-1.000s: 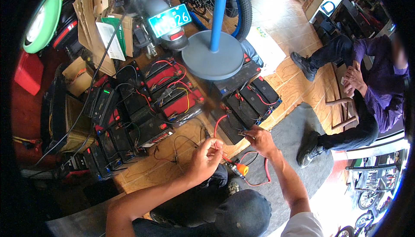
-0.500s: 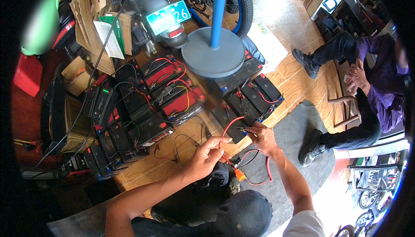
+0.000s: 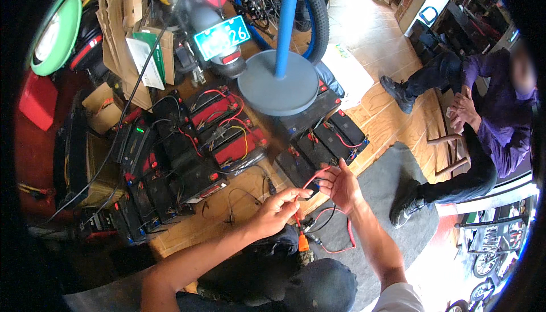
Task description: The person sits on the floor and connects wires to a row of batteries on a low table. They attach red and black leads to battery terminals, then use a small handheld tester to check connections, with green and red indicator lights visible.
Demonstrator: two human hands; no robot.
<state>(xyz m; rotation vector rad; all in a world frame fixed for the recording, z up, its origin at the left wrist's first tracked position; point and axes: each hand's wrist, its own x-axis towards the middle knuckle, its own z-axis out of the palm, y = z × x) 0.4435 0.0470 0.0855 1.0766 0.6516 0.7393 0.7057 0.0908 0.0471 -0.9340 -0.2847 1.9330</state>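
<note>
My left hand (image 3: 280, 209) pinches a red cable (image 3: 313, 178) below the group of black batteries on the right (image 3: 327, 147). My right hand (image 3: 341, 184) is turned palm up with fingers apart beside that cable, at the front corner of the nearest battery (image 3: 294, 167); small leads lie near its fingertips, too small to tell apart. Below my hands an orange connector (image 3: 303, 242) hangs with a black-and-silver plug and coiled red and black leads. More batteries with red tops (image 3: 233, 148) and tangled wires lie at the left, with a black box showing green lights (image 3: 134, 135).
A person (image 3: 495, 118) sits at right, shoes on floor and dark mat (image 3: 387, 181). A blue post on a round grey base (image 3: 278, 96) stands behind the batteries, near a scooter (image 3: 216, 5) and bicycle wheel (image 3: 315, 16). Cardboard (image 3: 116, 44) is stacked at left.
My right hand has turned over and opened its fingers, away from what it was gripping at the battery. My left hand has shifted slightly down, and the orange connector has swung left and lower.
</note>
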